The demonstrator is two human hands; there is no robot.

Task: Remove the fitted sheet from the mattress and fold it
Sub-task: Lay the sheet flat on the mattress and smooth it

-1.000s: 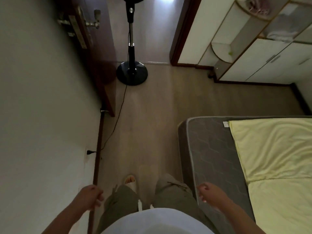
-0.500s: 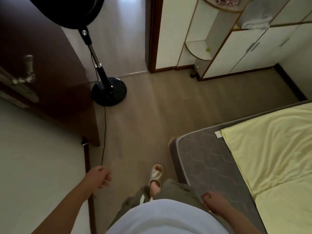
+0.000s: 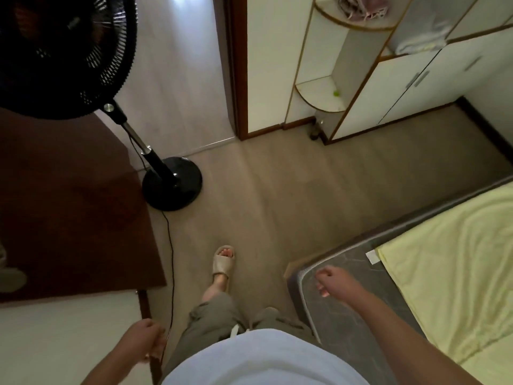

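Observation:
A pale yellow fitted sheet point(image 3: 455, 270) lies loose on the bed at the right, pulled back from the near corner. The grey mattress point(image 3: 344, 262) is bare at that corner, with a white tag beside the sheet's edge. My right hand point(image 3: 333, 282) hangs over the bare corner with loosely curled fingers and holds nothing. My left hand point(image 3: 144, 343) swings low at the left beside the wall, fingers loosely curled, also holding nothing. I am stepping along the floor with one sandalled foot point(image 3: 223, 262) forward.
A black standing fan point(image 3: 169, 179) stands ahead on the left, its cord point(image 3: 170, 262) trailing along the floor past my left side. A dark wooden door point(image 3: 69, 190) is at the left. A white wardrobe with corner shelves point(image 3: 388, 79) fills the far right.
I have walked forward along the bed's side and the view has turned right. My right hand has lifted up over the mattress corner; my left hand has swung lower and back.

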